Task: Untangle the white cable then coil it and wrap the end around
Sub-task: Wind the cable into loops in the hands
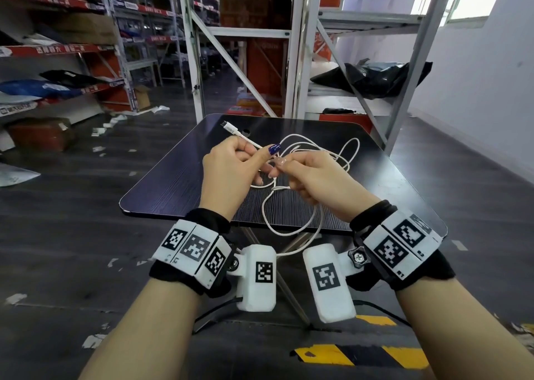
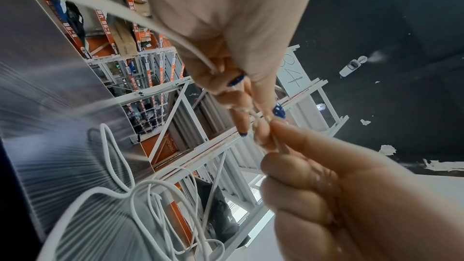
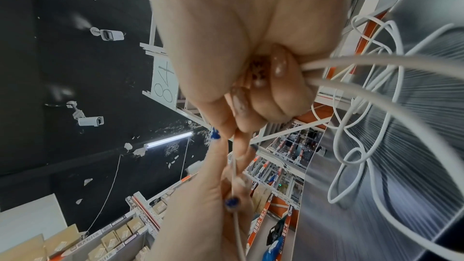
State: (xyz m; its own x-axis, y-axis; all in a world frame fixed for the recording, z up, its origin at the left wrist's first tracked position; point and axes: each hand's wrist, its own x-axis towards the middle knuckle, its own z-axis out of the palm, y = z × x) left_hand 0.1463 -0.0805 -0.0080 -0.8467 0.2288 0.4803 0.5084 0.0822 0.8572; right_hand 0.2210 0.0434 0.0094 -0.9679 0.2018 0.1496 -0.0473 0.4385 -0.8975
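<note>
A white cable [image 1: 318,145] lies in tangled loops on the dark table [image 1: 179,177], and one loop hangs over the near edge. My left hand [image 1: 231,165] pinches the cable just behind its plug end [image 1: 231,128], which sticks up and away from me. My right hand [image 1: 306,174] touches the left one and grips two strands of the cable in its curled fingers [image 3: 288,86]. In the left wrist view the cable [image 2: 140,211] sprawls on the tabletop below both hands. A short stretch of cable [image 3: 234,168] runs taut between the two hands in the right wrist view.
The small table stands on a dark floor littered with paper scraps [image 1: 99,131]. Metal shelving [image 1: 291,47] rises right behind it, and a white wall [image 1: 476,76] stands on the right. Yellow and black floor marking [image 1: 361,356] lies near my feet.
</note>
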